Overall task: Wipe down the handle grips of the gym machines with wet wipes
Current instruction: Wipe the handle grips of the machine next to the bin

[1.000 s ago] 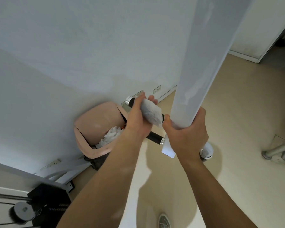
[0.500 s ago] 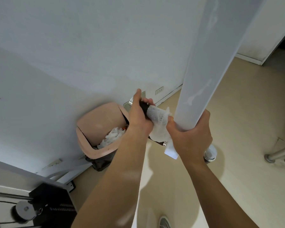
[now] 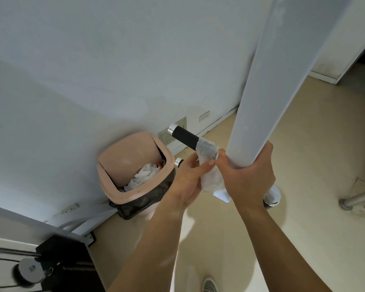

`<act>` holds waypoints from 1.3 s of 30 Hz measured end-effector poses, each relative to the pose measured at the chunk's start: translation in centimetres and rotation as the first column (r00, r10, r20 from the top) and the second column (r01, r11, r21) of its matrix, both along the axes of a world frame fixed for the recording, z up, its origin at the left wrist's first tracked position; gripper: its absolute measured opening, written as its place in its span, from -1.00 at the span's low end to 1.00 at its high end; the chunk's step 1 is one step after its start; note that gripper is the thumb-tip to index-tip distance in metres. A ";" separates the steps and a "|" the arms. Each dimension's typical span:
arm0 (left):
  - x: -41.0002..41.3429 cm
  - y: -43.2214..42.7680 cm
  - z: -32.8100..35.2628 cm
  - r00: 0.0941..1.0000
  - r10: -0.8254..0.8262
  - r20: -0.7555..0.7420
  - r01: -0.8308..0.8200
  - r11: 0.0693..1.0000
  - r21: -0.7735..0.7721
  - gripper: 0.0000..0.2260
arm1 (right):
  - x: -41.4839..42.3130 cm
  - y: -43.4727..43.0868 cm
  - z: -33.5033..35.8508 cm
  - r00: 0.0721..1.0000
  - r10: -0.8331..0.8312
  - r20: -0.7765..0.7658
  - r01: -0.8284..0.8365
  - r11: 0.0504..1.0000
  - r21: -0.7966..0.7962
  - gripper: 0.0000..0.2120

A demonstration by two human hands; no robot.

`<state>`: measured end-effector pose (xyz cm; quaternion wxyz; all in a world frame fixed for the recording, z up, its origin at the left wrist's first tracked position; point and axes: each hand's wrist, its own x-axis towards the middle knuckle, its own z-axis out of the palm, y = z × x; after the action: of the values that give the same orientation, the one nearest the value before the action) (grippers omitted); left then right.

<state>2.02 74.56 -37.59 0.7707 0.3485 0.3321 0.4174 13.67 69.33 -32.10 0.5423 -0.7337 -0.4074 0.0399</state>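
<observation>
Mostly a pale wall [image 3: 93, 60] fills the view from nine round to twelve o'clock, and a thick white post [image 3: 282, 81] of the gym machine slants down from one o'clock to the middle. A beige floor [image 3: 314, 144] covers the three to six o'clock side. At seven o'clock stands a black weight stack [image 3: 57, 266] with a grey pulley [image 3: 31, 268]. A pink bin [image 3: 122, 193] with a tilted swing lid sits against the wall, at nine o'clock from the hands, holding crumpled used wipes [image 3: 145, 175]. The right hand [image 3: 249, 175] is wrapped round the lower end of the post, its fingers curled tight on it. The left hand [image 3: 188, 182], just at nine o'clock of the right one, pinches the wet wipe [image 3: 212, 180], with its thumb pressed on the front and its fingers behind. The black handle grip [image 3: 185, 137] sticks out from the post towards ten o'clock; the wipe is wound over its inner end, next to the post, and hangs down between the two hands. A chrome cap [image 3: 172, 129] closes the grip's outer end, and a second chrome cap [image 3: 178, 162] shows just at eleven o'clock of the left hand. A wall socket [image 3: 204, 116] lies at one o'clock of the grip. A metal foot [image 3: 356, 197] reaches in at four o'clock, and a shoe [image 3: 209, 284] shows at six.
</observation>
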 end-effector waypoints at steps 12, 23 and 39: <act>-3.8 2.1 -0.4 0.992 0.124 0.033 -0.124 0.992 0.012 -0.78 | 0.0 0.0 0.0 1.000 0.012 -0.029 -0.012 1.000 0.000 -0.45; 1.6 3.3 0.4 0.819 0.383 -0.427 -0.414 0.910 0.023 -0.51 | -0.1 0.1 0.0 1.000 -0.003 -0.016 0.004 1.000 0.013 -0.46; 3.4 1.6 2.2 0.826 0.072 0.560 0.003 0.991 -0.132 -0.57 | -0.1 0.1 -0.1 1.000 0.002 -0.015 -0.002 1.000 0.025 -0.43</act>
<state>5.38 76.13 -35.43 0.8473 0.1542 0.1222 0.4933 13.56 69.45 -32.19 0.5542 -0.7262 -0.4046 0.0409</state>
